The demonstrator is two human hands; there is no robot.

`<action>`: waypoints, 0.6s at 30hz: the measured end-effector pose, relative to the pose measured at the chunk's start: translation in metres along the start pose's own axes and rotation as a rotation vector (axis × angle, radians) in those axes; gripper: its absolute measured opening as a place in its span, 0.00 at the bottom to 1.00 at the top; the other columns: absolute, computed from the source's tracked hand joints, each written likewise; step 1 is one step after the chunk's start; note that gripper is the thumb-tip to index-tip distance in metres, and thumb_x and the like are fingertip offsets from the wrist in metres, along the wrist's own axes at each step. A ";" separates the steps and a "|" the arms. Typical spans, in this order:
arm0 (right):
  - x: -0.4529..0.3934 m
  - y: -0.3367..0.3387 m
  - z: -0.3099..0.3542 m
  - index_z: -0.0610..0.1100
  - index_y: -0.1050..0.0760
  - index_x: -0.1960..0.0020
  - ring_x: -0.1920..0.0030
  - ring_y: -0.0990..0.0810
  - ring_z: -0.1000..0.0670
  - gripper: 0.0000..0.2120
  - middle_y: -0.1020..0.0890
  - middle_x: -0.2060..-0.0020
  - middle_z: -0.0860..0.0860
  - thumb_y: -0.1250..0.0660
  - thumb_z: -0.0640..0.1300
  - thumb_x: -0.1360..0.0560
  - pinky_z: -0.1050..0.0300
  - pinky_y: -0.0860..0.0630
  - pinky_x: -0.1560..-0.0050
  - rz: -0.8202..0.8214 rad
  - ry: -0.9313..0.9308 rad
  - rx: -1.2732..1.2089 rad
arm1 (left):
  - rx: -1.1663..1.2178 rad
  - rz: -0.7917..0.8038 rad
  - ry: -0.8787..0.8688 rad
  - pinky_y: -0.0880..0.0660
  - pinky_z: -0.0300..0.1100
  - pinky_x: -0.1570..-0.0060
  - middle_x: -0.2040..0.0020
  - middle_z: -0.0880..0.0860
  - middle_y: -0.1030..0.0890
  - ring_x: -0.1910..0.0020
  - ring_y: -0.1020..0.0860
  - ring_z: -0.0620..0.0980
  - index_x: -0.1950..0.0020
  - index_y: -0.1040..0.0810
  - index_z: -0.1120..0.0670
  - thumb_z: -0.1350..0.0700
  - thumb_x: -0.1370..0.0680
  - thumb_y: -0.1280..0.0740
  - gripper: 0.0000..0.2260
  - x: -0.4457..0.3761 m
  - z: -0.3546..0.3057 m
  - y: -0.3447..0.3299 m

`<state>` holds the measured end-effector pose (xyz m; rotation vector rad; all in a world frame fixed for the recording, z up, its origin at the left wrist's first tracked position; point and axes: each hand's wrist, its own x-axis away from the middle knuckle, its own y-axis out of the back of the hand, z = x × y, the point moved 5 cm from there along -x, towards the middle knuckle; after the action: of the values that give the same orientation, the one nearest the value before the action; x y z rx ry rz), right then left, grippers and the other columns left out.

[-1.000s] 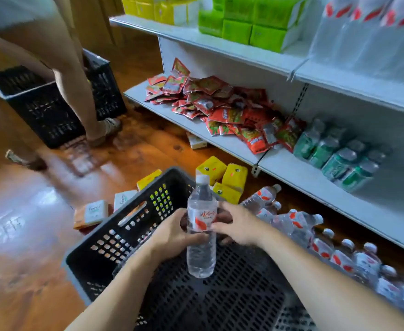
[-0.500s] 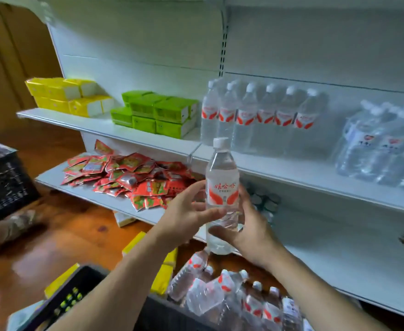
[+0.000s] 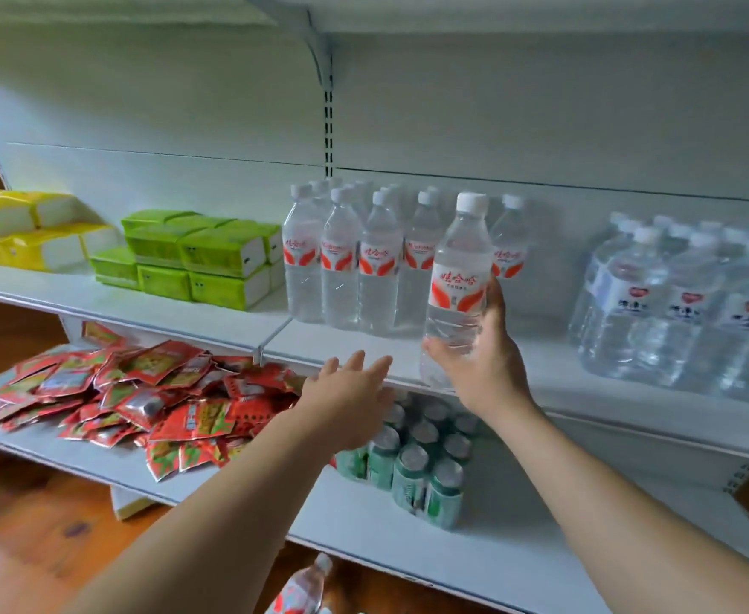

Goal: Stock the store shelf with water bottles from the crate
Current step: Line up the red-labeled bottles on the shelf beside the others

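White store shelf (image 3: 364, 343), mid-restock: the right hand (image 3: 483, 365) grips a water bottle (image 3: 457, 290) upright near the shelf's front edge, left hand (image 3: 346, 405) open and empty; placement beside the standing row (image 3: 364, 263) likely follows

Left hand: the left hand (image 3: 349, 407) has let go of the water bottle (image 3: 456, 289); half a second ago it gripped the label side, now it hangs apart with fingers spread, below the shelf edge (image 3: 364, 347).
Right hand: the right hand (image 3: 481, 354) now carries the bottle alone, wrapped round its lower half.
Bottle: a second ago low over the crate, then raised in front of the shelves; now upright and further right, just before the row of matching bottles (image 3: 359, 263), its base at the shelf's front edge.
View: the camera has come closer to the shelf; the crate has left the picture.
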<state>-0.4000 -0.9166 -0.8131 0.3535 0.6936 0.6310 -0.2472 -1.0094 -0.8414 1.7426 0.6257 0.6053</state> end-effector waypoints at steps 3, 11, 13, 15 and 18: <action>-0.025 -0.019 -0.018 0.58 0.61 0.20 0.29 0.29 0.47 0.52 0.34 0.24 0.53 0.25 0.55 0.28 0.51 0.28 0.34 0.006 -0.002 -0.015 | -0.152 0.058 0.035 0.55 0.61 0.22 0.18 0.54 0.57 0.20 0.56 0.62 0.19 0.57 0.42 0.40 0.16 0.53 0.27 -0.031 0.003 -0.013; -0.076 -0.067 -0.051 0.55 0.58 0.20 0.27 0.32 0.45 0.49 0.37 0.22 0.52 0.27 0.57 0.26 0.47 0.30 0.30 0.007 -0.004 0.007 | -0.186 -0.057 -0.090 0.30 0.59 0.36 0.37 0.51 0.24 0.36 0.27 0.58 0.32 0.29 0.43 0.35 0.19 0.47 0.21 -0.082 0.005 -0.014; -0.084 -0.075 -0.055 0.54 0.56 0.20 0.26 0.32 0.45 0.47 0.37 0.22 0.52 0.29 0.59 0.26 0.45 0.30 0.30 -0.008 -0.017 0.034 | -0.208 -0.037 -0.103 0.26 0.54 0.41 0.40 0.50 0.21 0.40 0.24 0.56 0.34 0.26 0.44 0.33 0.20 0.45 0.22 -0.088 0.005 -0.009; -0.090 -0.082 -0.056 0.51 0.55 0.19 0.26 0.32 0.45 0.46 0.38 0.22 0.51 0.30 0.59 0.25 0.46 0.29 0.30 -0.030 -0.026 0.066 | -0.221 -0.010 -0.088 0.24 0.52 0.43 0.39 0.51 0.20 0.41 0.23 0.55 0.32 0.26 0.43 0.32 0.21 0.44 0.24 -0.091 0.004 -0.006; -0.094 -0.088 -0.053 0.47 0.54 0.19 0.25 0.34 0.44 0.45 0.39 0.21 0.49 0.32 0.59 0.24 0.49 0.30 0.32 -0.048 -0.052 0.122 | -0.226 -0.015 -0.087 0.24 0.51 0.42 0.37 0.52 0.21 0.40 0.23 0.56 0.30 0.27 0.44 0.31 0.22 0.43 0.27 -0.090 0.002 -0.002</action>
<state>-0.4551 -1.0391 -0.8498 0.4635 0.6910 0.5339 -0.3116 -1.0714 -0.8514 1.5427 0.4892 0.5639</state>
